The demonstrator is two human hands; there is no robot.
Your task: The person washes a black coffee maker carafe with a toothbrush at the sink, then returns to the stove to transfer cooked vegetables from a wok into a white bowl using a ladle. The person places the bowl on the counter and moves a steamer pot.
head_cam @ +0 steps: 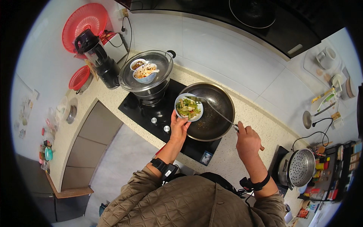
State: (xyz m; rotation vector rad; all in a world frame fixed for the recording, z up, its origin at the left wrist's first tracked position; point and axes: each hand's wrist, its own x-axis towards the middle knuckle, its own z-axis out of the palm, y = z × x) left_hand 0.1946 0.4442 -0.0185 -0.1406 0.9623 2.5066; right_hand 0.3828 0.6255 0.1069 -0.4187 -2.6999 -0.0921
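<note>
My left hand (179, 127) holds a white bowl (200, 116) by its near side, over the left part of a dark wok (218, 99). Cut green vegetables with paler pieces (188, 108) lie in the bowl. In my right hand (248, 139) is the handle of a metal spatula (221, 114), whose blade reaches over the bowl's far rim. Brown bits and an oily sheen show on the wok's bottom. The wok stands on the right side of a black glass cooktop (146, 122).
A lidded pot (124, 76) on the cooktop's left bears two bowls of food (145, 81). Beside it stand a black blender (105, 68) and a red basket (79, 78). A steamer pot (285, 168) is at the right; a ladle (307, 119) hangs on the wall. The range hood (204, 14) juts out above.
</note>
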